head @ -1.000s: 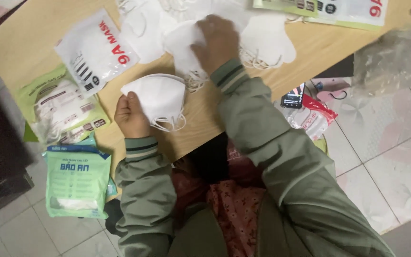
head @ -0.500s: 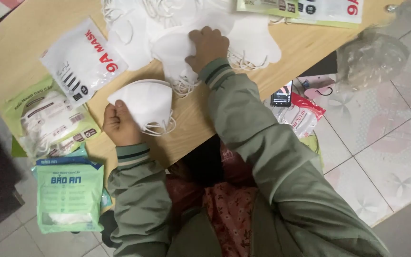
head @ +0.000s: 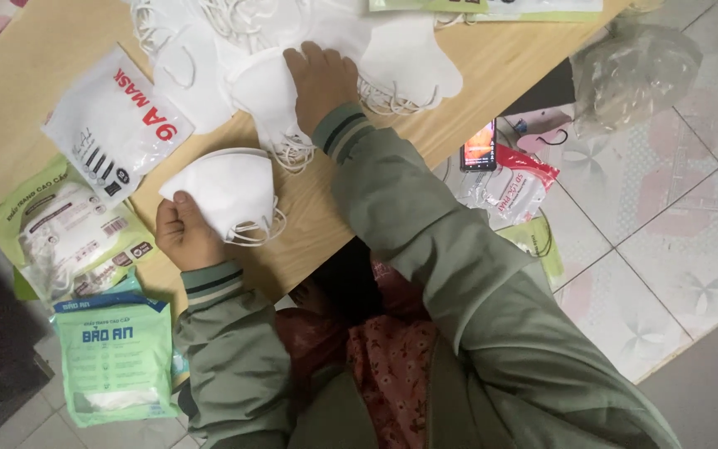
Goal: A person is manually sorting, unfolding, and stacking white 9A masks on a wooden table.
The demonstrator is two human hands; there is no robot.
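Note:
My left hand (head: 183, 233) grips a folded white face mask (head: 224, 188) at its near edge, over the front of the wooden table (head: 27, 75). The mask's elastic loops dangle at its right side. My right hand (head: 321, 83) lies palm down on another white mask (head: 266, 91) in a pile of several loose white masks (head: 409, 58) farther back on the table. Both arms wear green-grey sleeves with striped cuffs.
A white mask pouch (head: 114, 125) and a green-edged pouch of masks (head: 64, 233) lie at the table's left. A teal mask pack (head: 116, 357) is by my left elbow. On the tiled floor at right are a phone (head: 479, 145), red-and-clear wrappers (head: 517, 183) and a crumpled plastic bag (head: 633, 71).
My right hand has slid a little nearer across the mask pile. My left hand keeps its hold on the folded mask. The camera view has shifted slightly.

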